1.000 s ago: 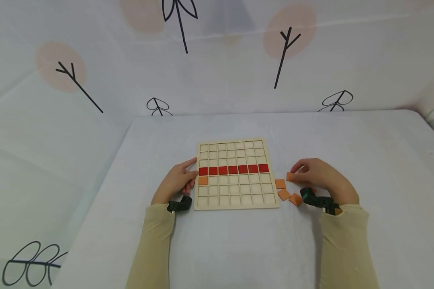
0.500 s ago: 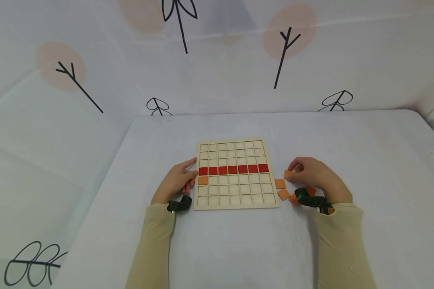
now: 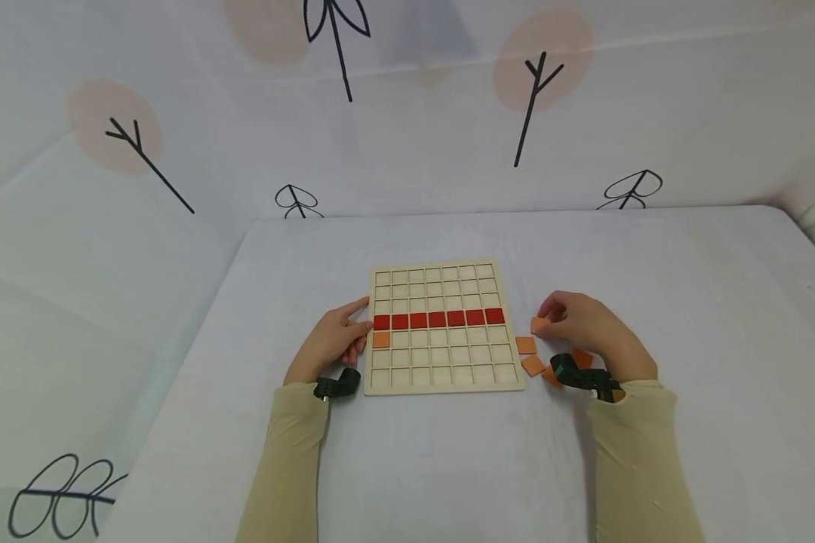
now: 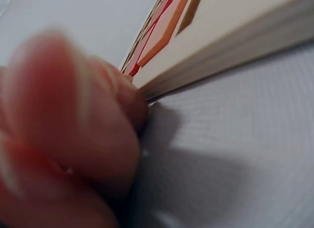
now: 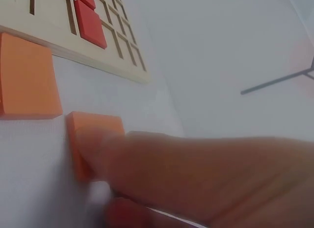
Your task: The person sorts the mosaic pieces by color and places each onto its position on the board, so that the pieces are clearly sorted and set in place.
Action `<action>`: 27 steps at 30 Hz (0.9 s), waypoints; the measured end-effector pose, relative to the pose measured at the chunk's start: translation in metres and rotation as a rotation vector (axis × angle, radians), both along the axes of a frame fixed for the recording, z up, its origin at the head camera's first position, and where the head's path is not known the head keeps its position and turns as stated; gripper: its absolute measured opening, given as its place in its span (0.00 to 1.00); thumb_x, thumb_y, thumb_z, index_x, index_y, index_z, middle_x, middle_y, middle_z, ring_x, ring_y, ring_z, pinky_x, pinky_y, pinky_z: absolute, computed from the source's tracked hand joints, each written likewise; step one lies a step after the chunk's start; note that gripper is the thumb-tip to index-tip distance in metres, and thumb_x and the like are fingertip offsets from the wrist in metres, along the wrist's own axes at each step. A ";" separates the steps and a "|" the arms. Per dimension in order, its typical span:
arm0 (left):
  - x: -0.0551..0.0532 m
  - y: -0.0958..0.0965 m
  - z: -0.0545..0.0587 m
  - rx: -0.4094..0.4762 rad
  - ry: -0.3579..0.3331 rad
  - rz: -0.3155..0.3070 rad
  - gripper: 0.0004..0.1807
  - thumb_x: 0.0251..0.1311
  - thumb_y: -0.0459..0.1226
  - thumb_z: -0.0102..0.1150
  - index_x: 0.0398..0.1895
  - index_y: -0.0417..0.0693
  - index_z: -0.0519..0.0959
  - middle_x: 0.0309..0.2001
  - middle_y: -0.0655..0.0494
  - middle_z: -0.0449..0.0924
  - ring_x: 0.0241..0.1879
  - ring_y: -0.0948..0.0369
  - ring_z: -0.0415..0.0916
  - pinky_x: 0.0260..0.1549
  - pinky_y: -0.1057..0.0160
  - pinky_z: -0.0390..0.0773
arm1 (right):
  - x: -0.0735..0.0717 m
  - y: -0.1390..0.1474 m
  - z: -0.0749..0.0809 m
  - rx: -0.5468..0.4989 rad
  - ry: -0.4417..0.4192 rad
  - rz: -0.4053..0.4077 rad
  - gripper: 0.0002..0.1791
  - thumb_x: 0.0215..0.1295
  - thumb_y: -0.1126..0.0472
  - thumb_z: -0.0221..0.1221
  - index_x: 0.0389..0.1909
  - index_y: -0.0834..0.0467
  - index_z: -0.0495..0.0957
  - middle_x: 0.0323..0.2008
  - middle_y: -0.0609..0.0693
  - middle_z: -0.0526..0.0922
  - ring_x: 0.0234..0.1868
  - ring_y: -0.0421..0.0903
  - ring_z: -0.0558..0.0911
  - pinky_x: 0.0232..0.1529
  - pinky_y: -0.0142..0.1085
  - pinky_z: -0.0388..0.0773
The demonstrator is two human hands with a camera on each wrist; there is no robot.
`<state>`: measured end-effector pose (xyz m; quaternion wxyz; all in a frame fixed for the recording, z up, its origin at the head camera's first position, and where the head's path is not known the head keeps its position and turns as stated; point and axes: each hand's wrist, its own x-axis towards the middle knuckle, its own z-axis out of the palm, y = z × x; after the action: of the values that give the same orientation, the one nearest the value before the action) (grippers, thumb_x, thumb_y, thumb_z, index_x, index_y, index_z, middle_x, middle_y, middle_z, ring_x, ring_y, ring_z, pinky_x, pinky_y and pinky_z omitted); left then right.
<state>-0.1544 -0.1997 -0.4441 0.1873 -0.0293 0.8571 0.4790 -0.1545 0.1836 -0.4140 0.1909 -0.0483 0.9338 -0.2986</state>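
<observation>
A pale wooden grid board (image 3: 444,391) lies flat on the table, with a row of red square tiles (image 3: 437,320) across its middle. One orange tile (image 3: 381,339) sits in the leftmost cell below that row. My left hand (image 3: 327,337) rests against the board's left edge, index finger stretched out and thumb touching the edge. Beyond the board's right side, my right hand (image 3: 587,324) pinches another orange tile (image 5: 100,121). In the right wrist view the thumb lies on this tile, which looks tilted; the other fingers are mostly hidden.
Close to the board's right edge lie loose orange tiles (image 3: 526,345), some partly covered by the right wrist's camera (image 3: 573,373). White cloth covers the table (image 3: 448,467). Behind it hangs a patterned white backdrop (image 3: 407,151).
My right hand has shifted slightly left and away from me, carrying the pinched orange tile closer to the board. The left hand and board have stayed where they were.
</observation>
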 end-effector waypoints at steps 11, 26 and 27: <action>-0.001 0.000 -0.002 -0.014 0.005 0.002 0.29 0.60 0.42 0.52 0.65 0.64 0.59 0.16 0.50 0.72 0.10 0.60 0.67 0.10 0.66 0.66 | -0.003 0.002 -0.005 0.006 0.054 0.007 0.21 0.58 0.47 0.56 0.45 0.56 0.72 0.38 0.55 0.73 0.36 0.50 0.70 0.31 0.37 0.67; 0.000 -0.001 -0.004 -0.006 0.028 -0.004 0.28 0.60 0.42 0.51 0.65 0.64 0.59 0.16 0.50 0.72 0.10 0.60 0.67 0.10 0.66 0.66 | -0.006 -0.002 -0.003 -0.003 0.088 -0.023 0.20 0.60 0.48 0.54 0.48 0.56 0.72 0.36 0.55 0.76 0.33 0.49 0.72 0.31 0.37 0.67; 0.000 -0.001 -0.004 -0.008 0.029 -0.005 0.28 0.60 0.42 0.51 0.65 0.64 0.59 0.16 0.50 0.72 0.10 0.60 0.67 0.10 0.66 0.67 | -0.006 -0.002 -0.002 -0.005 0.096 -0.025 0.21 0.60 0.47 0.54 0.48 0.56 0.72 0.36 0.55 0.76 0.33 0.49 0.72 0.31 0.38 0.67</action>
<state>-0.1539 -0.2011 -0.4486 0.1757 -0.0211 0.8618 0.4754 -0.1608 0.1811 -0.4160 0.1420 -0.0517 0.9417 -0.3006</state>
